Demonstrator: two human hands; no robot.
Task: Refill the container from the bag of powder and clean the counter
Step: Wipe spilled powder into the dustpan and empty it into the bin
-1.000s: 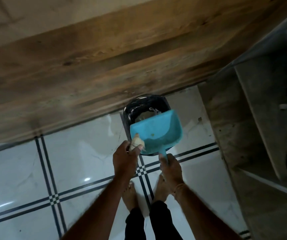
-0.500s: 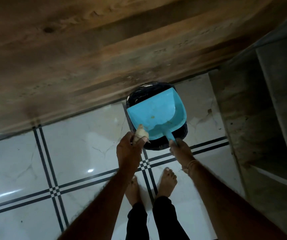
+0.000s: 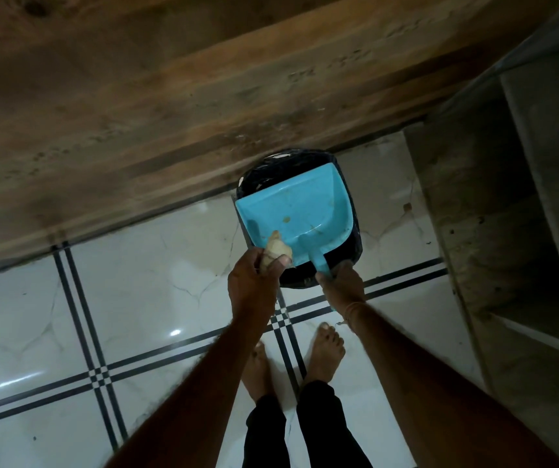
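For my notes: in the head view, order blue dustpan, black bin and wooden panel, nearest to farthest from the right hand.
1. Blue dustpan, handle held in the right hand.
2. Black bin, directly below the dustpan.
3. Wooden panel, beyond the bin.

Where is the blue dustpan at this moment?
Head view, right of centre: the blue dustpan is held over the black bin on the tiled floor, its handle gripped by the right hand.
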